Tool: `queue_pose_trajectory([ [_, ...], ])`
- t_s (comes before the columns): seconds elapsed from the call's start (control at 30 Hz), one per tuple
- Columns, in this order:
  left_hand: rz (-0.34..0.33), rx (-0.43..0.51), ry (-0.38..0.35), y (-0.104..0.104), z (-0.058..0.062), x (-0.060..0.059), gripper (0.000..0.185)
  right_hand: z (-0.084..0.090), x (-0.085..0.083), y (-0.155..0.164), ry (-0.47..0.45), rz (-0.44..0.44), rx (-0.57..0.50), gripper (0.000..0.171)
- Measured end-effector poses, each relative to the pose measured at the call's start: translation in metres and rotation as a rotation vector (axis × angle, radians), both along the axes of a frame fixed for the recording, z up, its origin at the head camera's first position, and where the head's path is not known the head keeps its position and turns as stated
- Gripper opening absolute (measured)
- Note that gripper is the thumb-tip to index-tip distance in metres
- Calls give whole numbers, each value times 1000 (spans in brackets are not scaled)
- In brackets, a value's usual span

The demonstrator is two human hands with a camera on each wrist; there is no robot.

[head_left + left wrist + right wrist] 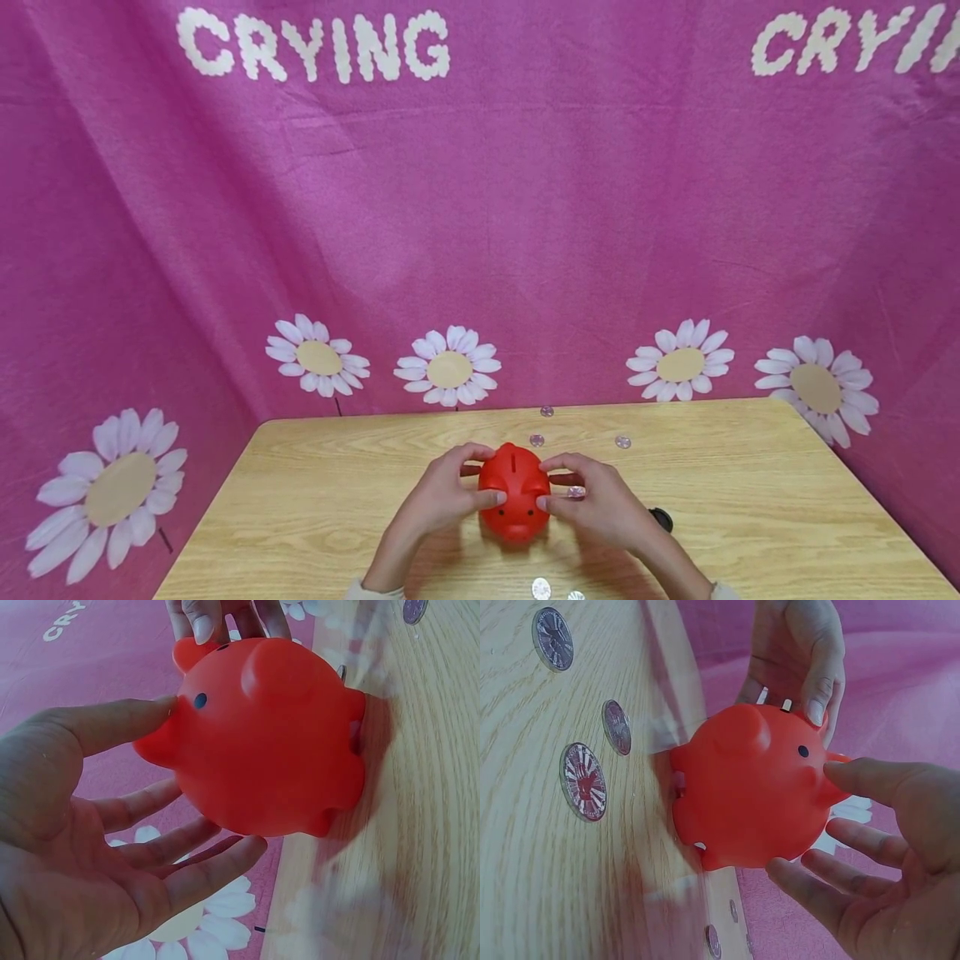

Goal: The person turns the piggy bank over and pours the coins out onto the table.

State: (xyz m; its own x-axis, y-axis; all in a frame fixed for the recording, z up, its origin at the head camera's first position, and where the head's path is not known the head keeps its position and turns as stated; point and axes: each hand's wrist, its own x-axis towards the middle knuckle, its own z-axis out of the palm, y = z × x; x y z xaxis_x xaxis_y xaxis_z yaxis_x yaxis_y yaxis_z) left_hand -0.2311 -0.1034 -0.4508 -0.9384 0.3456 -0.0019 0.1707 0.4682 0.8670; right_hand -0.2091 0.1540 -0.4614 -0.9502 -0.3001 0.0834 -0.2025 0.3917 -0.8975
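A red piggy bank (514,521) stands on its feet on the wooden table, snout toward me, with the dark coin slot on top. My left hand (450,492) holds it from the left, thumb at the head near one eye, fingertips against the side. From the right, my right hand (592,504) holds it the same way, its thumb beside the other eye. The left wrist view shows the piggy bank (270,750) between thumb and spread fingers. In the right wrist view, the right fingertips lie against the piggy bank's (735,795) rounded side.
Several coins lie scattered: one coin (623,442) at the back right, another coin (537,440) behind the piggy bank, and one coin (541,588) at the front. A black round cap (662,519) sits by the right wrist. A pink flowered cloth (525,208) hangs behind the table (322,500).
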Motion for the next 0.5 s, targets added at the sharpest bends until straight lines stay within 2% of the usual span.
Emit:
queue_pose_trajectory([
  [0.27,-5,1,1,-2,1,2,53,5,2,6,18,4,21,39],
  [0.4,-6,-27,36,-6,0,3,56,6,2,12,11,-32,61,42],
  [0.5,12,-80,80,-11,0,6,61,6,4,20,45,-21,97,41],
])
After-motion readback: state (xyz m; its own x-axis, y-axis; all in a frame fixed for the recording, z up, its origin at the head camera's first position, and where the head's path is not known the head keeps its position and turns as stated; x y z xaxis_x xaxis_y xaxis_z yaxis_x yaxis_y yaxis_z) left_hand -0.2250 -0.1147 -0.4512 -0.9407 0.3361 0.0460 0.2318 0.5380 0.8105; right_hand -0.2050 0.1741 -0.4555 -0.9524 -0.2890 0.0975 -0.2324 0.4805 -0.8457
